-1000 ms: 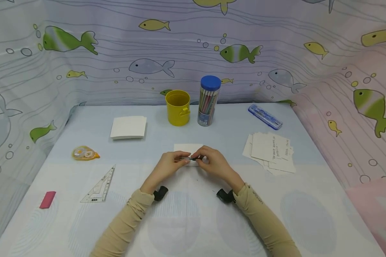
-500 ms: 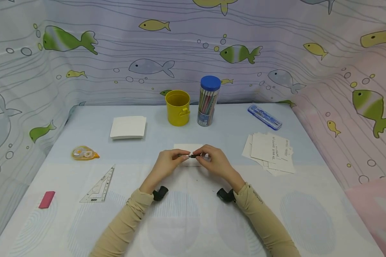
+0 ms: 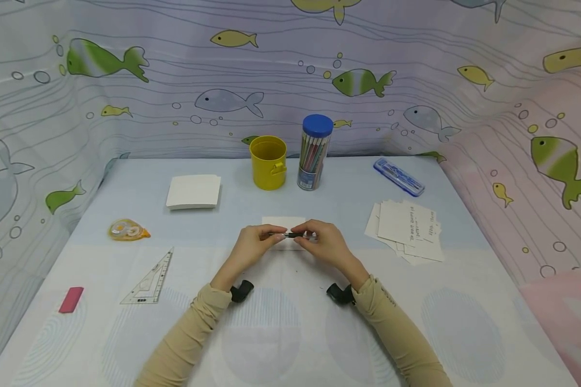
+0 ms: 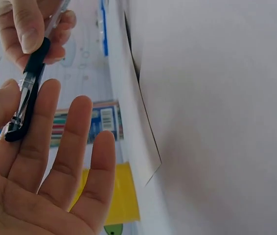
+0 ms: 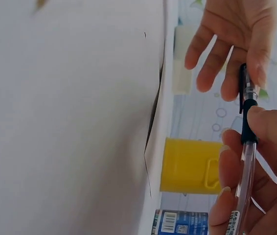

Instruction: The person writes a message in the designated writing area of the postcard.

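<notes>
Bare table lies before the hands; yellow cup and pencil tube stand behind.

The scene is being viewed from above by the head camera; the pen between the fingertips is being shared close-up by both wrist views.

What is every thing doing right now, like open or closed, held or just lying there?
Pen: cap on, held level over a white card.
Left hand: pinches the capped end.
Right hand: grips the barrel.
Yellow cup: upright, open top.
Pencil tube: upright, blue lid on.
Blue case: closed, lying flat.
Blank cards: neat stack.
Written cards: loose, spread pile.
</notes>
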Tool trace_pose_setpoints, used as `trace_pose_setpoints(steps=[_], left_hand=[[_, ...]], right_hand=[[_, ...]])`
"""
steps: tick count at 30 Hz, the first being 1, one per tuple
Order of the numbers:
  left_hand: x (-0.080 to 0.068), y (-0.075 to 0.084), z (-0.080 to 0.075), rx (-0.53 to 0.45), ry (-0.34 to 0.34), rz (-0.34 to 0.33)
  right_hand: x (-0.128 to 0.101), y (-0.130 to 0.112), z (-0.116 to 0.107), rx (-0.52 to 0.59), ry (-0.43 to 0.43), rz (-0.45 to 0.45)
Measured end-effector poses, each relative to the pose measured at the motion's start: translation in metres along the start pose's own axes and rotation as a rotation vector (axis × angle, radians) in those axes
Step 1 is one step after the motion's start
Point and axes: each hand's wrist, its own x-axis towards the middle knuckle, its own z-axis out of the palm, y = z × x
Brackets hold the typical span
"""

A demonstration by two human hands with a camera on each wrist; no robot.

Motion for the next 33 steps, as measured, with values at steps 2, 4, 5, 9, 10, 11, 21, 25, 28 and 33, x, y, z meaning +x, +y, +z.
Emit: trace_pose_setpoints(steps=[2, 4, 5, 9, 10, 11, 21, 25, 28, 33], left_hand=[[0.0, -0.001, 0.0, 0.002, -0.007, 0.002], [0.0, -0.003, 0.001, 0.009, -0.018, 0.013], [0.0, -0.004, 0.002, 0.013, -0.022, 0.017], [0.0, -0.006, 0.004, 0.031, -0.028, 0.034], [0.0, -0.007, 0.004, 0.037, -0.026, 0.039], [0.0, -0.007, 0.004, 0.041, -0.024, 0.044], [0.001, -0.004, 0.003, 0.092, -0.004, 0.063], [0.0, 0.002, -0.001, 0.118, 0.007, 0.068], [-0.001, 0.006, -0.003, 0.141, 0.007, 0.075], [-0.003, 0.014, -0.007, 0.19, -0.008, 0.07]], right_hand=[[-0.001, 0.001, 0.001, -0.006, 0.002, -0.005], [-0.001, 0.002, 0.001, -0.013, 0.001, -0.009], [-0.002, 0.003, 0.002, -0.018, 0.0, -0.01], [-0.002, 0.004, 0.003, -0.027, -0.005, -0.011], [-0.003, 0.004, 0.003, -0.027, -0.005, -0.009], [-0.003, 0.004, 0.003, -0.028, -0.006, -0.008], [-0.002, 0.003, -0.005, 0.036, -0.035, 0.008], [-0.001, 0.002, -0.01, 0.076, -0.043, 0.032], [-0.001, 0.0, -0.015, 0.105, -0.056, 0.036], [0.001, -0.003, -0.022, 0.112, -0.052, 0.009]])
